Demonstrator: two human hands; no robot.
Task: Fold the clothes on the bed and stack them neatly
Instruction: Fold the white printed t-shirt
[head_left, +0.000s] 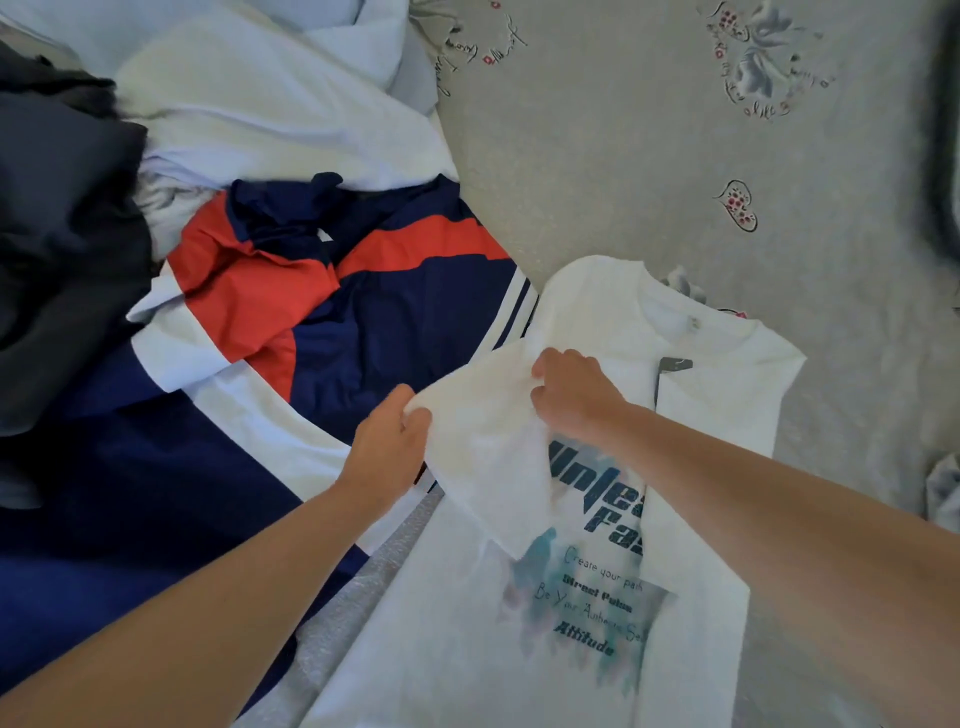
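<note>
A white T-shirt (597, 649) with a blue-green print and dark lettering lies face up on the bed, collar toward the far side. Its left sleeve is folded in over the chest. My left hand (387, 444) pinches the outer edge of that sleeve. My right hand (571, 392) grips the same sleeve higher up, near the shoulder. The right sleeve lies flat, tucked in along the shirt's side.
A navy, red and white garment (322, 291) lies crumpled to the left, partly under the T-shirt. Beyond it are white clothes (270, 104) and dark clothes (57, 218). The grey floral bedsheet (649, 156) stretches to the right and far side.
</note>
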